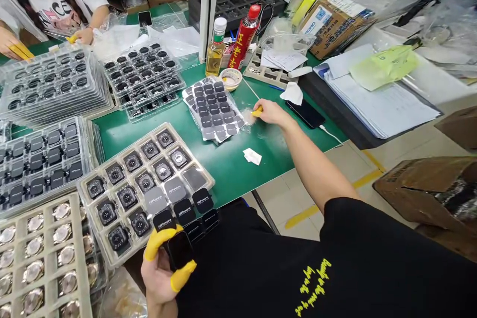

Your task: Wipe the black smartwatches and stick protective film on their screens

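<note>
My left hand [164, 263], with yellow finger covers, holds a black watch case [180, 250] by its edges at the near corner of a tray [208, 179] of watch cases. Several black labelled squares [185, 211] lie over that tray's near right part. Out over the green table, my right hand [269, 111] has its covered fingertips pinched together at a small whitish clump [249, 116]; whether it grips the clump is unclear. Just left of it lies a stack of sticker sheets [214, 109]. A crumpled white wipe [252, 156] rests nearer to me.
Stacked trays [55, 104] and a tray of gold-toned watches [48, 258] fill the left. A red can [244, 37], an oil bottle [215, 49] and a tape roll [230, 79] stand behind the sheets. A phone [305, 113] lies right. Two people sit opposite.
</note>
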A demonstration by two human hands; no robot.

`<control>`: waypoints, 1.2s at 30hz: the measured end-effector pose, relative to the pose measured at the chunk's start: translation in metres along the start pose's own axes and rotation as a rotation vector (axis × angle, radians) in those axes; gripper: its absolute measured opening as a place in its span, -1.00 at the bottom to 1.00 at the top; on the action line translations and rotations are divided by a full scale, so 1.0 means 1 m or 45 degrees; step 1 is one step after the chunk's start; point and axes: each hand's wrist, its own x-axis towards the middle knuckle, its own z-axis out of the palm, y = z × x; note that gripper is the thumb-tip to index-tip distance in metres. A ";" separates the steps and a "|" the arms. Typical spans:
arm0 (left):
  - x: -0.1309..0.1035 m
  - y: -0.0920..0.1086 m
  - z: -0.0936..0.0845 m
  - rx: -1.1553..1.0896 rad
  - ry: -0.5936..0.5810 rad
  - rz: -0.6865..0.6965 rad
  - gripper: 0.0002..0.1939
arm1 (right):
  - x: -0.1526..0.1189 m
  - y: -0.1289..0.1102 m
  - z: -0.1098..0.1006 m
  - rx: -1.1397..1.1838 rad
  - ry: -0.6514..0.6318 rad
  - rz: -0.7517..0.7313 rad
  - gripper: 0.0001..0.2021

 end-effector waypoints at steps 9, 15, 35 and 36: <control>0.009 -0.001 0.003 0.059 -0.017 0.015 -0.37 | -0.066 0.014 0.024 -0.060 0.321 -0.078 -0.59; 0.024 0.002 0.015 -0.029 -0.008 0.119 -0.41 | -0.176 0.028 0.070 0.057 0.210 -0.331 -0.70; 0.027 -0.005 0.019 -0.231 -0.302 0.217 -0.24 | -0.294 -0.210 0.055 0.293 -0.060 -2.060 -0.75; 0.027 -0.005 0.018 -0.233 -0.287 0.208 -0.26 | -0.294 -0.210 0.057 0.273 -0.004 -2.064 -0.73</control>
